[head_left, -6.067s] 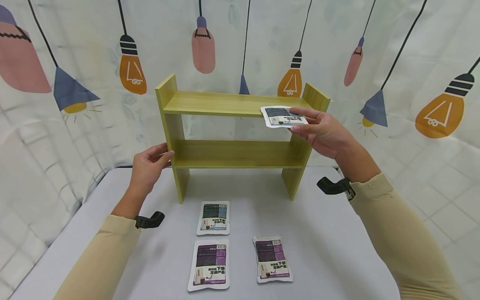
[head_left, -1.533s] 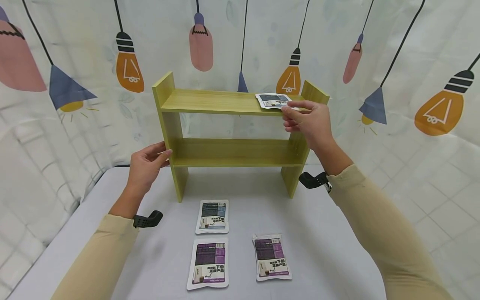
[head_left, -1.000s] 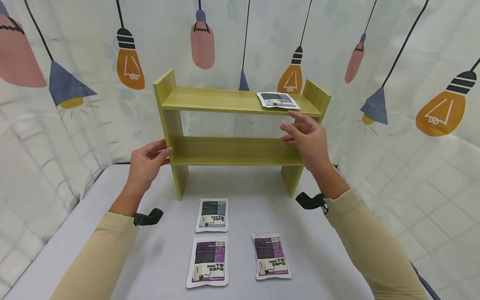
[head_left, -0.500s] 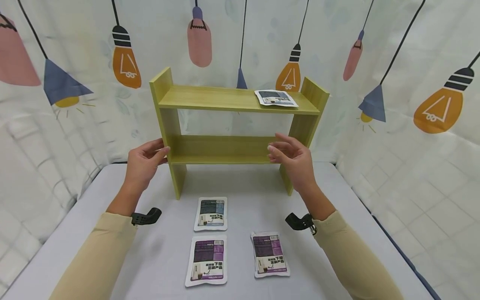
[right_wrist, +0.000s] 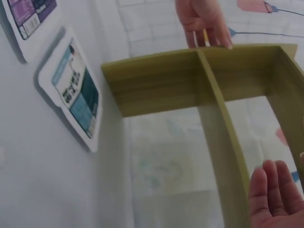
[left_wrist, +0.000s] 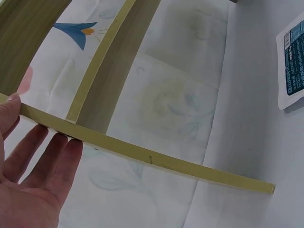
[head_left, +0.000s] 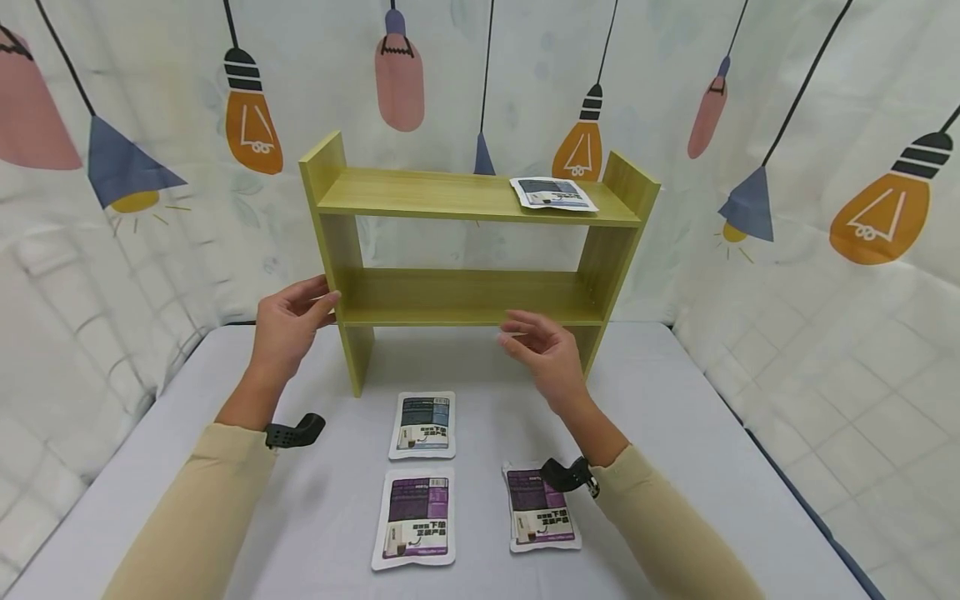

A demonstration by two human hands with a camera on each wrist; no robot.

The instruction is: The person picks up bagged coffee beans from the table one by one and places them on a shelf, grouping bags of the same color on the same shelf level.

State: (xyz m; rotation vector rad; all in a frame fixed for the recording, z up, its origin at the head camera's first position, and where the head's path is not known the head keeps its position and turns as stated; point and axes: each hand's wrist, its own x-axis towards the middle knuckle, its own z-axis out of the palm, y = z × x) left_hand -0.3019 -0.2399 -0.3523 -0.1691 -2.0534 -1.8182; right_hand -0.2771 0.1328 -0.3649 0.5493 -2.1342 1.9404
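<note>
Fingers (left_wrist: 66, 161) of the left hand (head_left: 285, 327) pinch the left side panel (head_left: 342, 250) of the shelf (head_left: 423, 193), with the thumb over its front edge and the other fingertips against the outer face. The right hand (head_left: 551, 358) is raised in front of the lower board (head_left: 457, 298), towards its right end; its fingers (right_wrist: 259, 192) are loosely bent and lie side by side, the thumb apart from them. The head view does not make clear how near they are to the board.

One blue packet (head_left: 553, 194) lies face up on the upper board, towards the right end and near the front edge, turned a little askew. Three more lie face up on the tabletop (head_left: 480, 542) in front of the shelf. The second blue packet (head_left: 423, 427) is nearest to it, with the left purple packet (head_left: 414, 521) just below, apart from it by a narrow gap. The right purple packet (head_left: 542, 512) is slightly tilted, its upper right corner hidden behind the black right wristband (head_left: 566, 475); another white edge shows along its left side.

The left wristband (head_left: 295, 432) sits by the cuff of a beige sleeve (head_left: 202, 500). Behind the shelf hangs a pale cloth (head_left: 315, 75) printed with orange, pink and blue lamps
</note>
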